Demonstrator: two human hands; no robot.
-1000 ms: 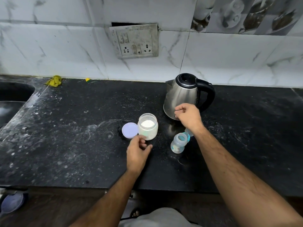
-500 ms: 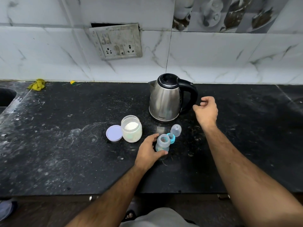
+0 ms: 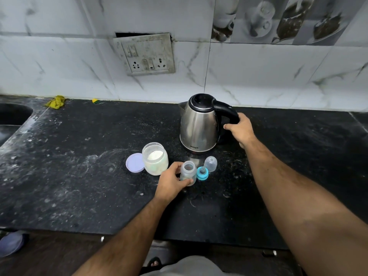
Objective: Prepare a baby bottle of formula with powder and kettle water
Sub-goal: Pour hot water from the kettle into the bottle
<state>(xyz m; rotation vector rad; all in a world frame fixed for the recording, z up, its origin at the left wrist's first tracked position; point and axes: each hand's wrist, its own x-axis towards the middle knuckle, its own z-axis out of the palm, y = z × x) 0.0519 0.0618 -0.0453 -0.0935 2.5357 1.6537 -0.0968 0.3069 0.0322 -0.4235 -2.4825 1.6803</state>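
Far left, a dark sink (image 3: 12, 116) is cut into the black bench (image 3: 69, 186). The bench top is speckled w/ white dust and smears. A crumpled yellow cloth (image 3: 55, 102) lies at the far edge by the wall, and a tiny yellow bit (image 3: 95, 100) sits a little to its right.

On the wall behind, a grubby switch plate (image 3: 146, 54) w/ two sockets hangs a bit crooked.

Near the middle of the bench a round pale purple lid (image 3: 134, 162) lies flat. Touching its right side stands an open clear jar (image 3: 155, 158), w/ white powder inside.

Just right of the jar, the left hand (image 3: 171, 183) is wrapped round a small baby bottle (image 3: 188, 172). Thumb on the near side, fingers on the far-left side. The bottle is clear, stands upright on the bench, top open. Cannot tell what is in it.

Right beside the bottle lies a blue ring w/ the teat (image 3: 202, 173), and just behind that a clear dome cap (image 3: 210, 163) stands on the bench.

Further back stands a shiny steel kettle (image 3: 199, 128), black lid shut, spout to the left, black handle to the right. It sits on the bench. The right hand (image 3: 241, 130) is closed round that handle.
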